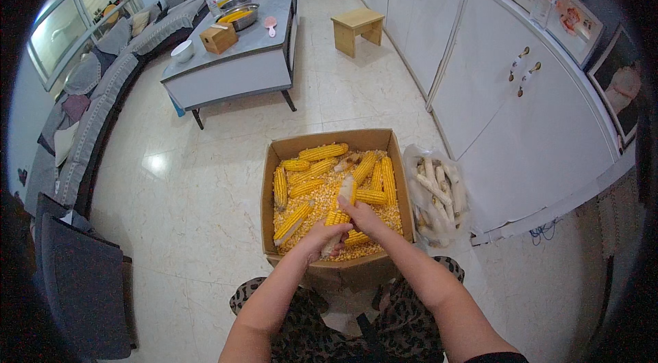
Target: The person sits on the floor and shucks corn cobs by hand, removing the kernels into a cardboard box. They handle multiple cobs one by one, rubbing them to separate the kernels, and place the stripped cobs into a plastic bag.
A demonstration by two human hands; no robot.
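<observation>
Over a cardboard box (pixel 334 135) of loose corn kernels (pixel 324 193), both my hands hold one yellow ear of corn (pixel 337 216). My left hand (pixel 325 239) wraps its lower end, and my right hand (pixel 358 213) grips it higher up, thumb on the cob. Bare whitish cob shows at the top and bottom of this ear, with yellow rows between. Several dried ears of corn (pixel 323 151) lie on the kernels around my hands, one of them (pixel 294 222) partly stripped at the left. My palms are hidden.
A clear plastic bag (pixel 414 157) of stripped corn cobs (pixel 437 191) touches the floor right of the box. Beyond the box are a long table (pixel 231 75) with bowls and a wooden stool (pixel 357 19). White cabinets (pixel 493 70) line the right; a grey sofa (pixel 103 101) runs along the left.
</observation>
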